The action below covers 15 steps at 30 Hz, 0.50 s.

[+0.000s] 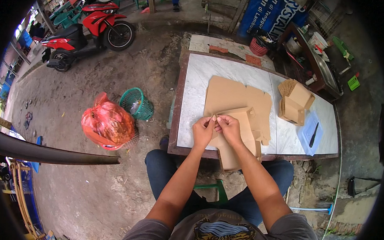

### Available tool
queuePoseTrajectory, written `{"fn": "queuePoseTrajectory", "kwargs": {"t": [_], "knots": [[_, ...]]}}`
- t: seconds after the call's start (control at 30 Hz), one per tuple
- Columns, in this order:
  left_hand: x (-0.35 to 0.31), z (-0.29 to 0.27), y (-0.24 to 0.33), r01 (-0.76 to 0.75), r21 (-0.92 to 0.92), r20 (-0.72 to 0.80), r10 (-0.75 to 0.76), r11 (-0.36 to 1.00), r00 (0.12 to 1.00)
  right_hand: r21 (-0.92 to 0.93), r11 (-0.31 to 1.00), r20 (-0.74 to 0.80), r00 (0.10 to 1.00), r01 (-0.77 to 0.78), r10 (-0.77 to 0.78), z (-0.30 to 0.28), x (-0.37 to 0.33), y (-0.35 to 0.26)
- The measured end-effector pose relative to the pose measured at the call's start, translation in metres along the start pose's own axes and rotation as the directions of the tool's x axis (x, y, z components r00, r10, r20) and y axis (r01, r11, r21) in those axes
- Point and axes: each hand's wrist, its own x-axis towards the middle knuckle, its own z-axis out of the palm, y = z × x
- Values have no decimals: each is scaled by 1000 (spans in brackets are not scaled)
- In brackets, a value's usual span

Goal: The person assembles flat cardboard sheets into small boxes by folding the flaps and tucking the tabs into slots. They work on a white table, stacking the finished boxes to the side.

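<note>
A partly folded brown cardboard box (237,151) lies at the table's near edge, its lower part sticking out over my lap. My left hand (203,131) and my right hand (229,129) meet at its far left corner, thumbs and fingertips pinched on the cardboard there. My fingers hide the exact fold between them. Under the box, flat cardboard sheets (226,93) with cut notches rest on the white marble-look table top (193,77).
Folded brown boxes (296,102) stand at the table's right. Near them, a black-handled knife (314,135) lies on a translucent blue lid (305,130). On the floor at left are a red plastic bag (107,121), a green basket (135,101) and a red scooter (91,29).
</note>
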Motion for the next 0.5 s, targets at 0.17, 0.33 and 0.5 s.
{"fn": "queuePoseTrajectory", "kwargs": {"t": [0.17, 0.33, 0.5], "knots": [[-2, 1, -3, -49, -9, -30, 49, 999, 998, -31, 998, -54, 997, 53, -55, 8, -3, 8], [-5, 0, 2, -68, -2, -35, 68, 998, 997, 40, 997, -97, 993, 73, -69, 14, -4, 13], [-5, 3, 0, -97, 72, -73, 102, 993, 992, 61, 996, -134, 990, 61, -52, 23, -10, 13]]}}
